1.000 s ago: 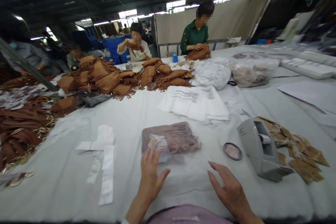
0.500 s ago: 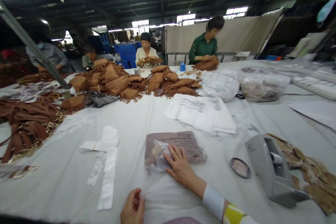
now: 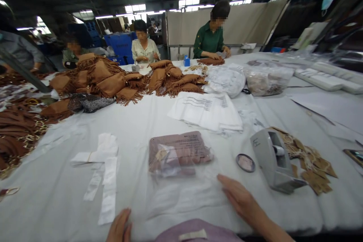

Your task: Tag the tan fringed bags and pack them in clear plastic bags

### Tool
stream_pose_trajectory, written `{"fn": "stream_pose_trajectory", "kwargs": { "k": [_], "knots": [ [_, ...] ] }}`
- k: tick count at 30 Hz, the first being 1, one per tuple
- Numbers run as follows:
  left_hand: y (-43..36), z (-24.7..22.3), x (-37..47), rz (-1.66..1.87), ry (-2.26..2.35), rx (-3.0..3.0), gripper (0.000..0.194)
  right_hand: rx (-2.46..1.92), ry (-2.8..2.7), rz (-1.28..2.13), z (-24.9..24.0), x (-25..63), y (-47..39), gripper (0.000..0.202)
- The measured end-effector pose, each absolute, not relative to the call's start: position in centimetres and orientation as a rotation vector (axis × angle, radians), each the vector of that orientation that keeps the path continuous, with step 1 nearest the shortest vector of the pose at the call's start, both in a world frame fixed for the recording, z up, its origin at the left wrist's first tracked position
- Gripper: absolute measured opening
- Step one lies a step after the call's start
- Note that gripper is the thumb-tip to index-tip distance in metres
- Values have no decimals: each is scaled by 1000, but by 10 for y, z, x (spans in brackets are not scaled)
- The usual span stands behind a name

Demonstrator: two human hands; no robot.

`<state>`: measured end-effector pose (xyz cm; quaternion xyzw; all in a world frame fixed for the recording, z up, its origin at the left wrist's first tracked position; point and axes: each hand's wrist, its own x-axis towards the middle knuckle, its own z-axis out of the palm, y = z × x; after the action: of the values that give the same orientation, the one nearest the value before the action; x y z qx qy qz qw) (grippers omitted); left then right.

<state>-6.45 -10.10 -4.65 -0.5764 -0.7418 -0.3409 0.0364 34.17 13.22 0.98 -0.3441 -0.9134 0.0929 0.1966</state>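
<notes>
A brown fringed-looking item in a clear printed plastic bag (image 3: 181, 149) lies flat on the white-covered table in front of me. The bag's loose clear end spreads toward me. My right hand (image 3: 236, 194) is to the right of that loose end, fingers stretched out and nothing in them; whether it touches the film is unclear. My left hand (image 3: 120, 227) rests low at the near edge, left of the bag, its fingers loosely extended and holding nothing I can see. White paper strips (image 3: 107, 174) lie beyond my left hand.
A grey tape dispenser (image 3: 275, 160), a small round dish (image 3: 245, 163) and brown tags with cords (image 3: 314, 166) are at the right. Printed white plastic bags (image 3: 207, 111) lie farther back. Brown fringed bags (image 3: 99, 75) are piled behind, with co-workers across the table.
My right hand has lifted off the bagged item and moved right and toward me. My left hand has shifted left and lower. The view has turned somewhat.
</notes>
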Motion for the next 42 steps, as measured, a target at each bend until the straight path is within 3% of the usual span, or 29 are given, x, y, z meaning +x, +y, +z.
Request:
{"fn": "stream_pose_trajectory", "kwargs": {
  "k": [3, 10, 15, 23, 25, 29, 33, 36, 42],
  "knots": [
    [-84, -32, -81, -770, -2217, -2024, 66, -1062, -2572, -68, 0, 380, 157, 51],
    [-10, -16, -77, -426, -1896, -2412, 91, -859, -2777, -78, -2, 363, 190, 62],
    [-9, -15, -92, -485, -1697, -2657, 67, -386, -2866, 534, 26, 347, 173, 43],
    [-46, -8, -78, -644, -1560, -2827, 41, -605, -2452, 950, 24, 346, 127, 34],
    [-38, -9, -69, -892, -1791, -2755, 34, -784, -2324, 1103, 30, 337, 134, 34],
    [-16, 0, -54, -1344, -2627, -2090, 40, -1241, -1921, 1273, 32, 313, 150, 41],
    [-4, 16, -45, -1554, -2756, -1888, 40, -1387, -1697, 1270, 19, 296, 152, 40],
    [3, 15, -43, -1600, -2802, -1612, 44, -1487, -1670, 1057, 15, 291, 150, 39],
    [11, -8, -46, -1347, -2819, -1399, 41, -1549, -1876, 571, 6, 290, 145, 51]
  ]
}}
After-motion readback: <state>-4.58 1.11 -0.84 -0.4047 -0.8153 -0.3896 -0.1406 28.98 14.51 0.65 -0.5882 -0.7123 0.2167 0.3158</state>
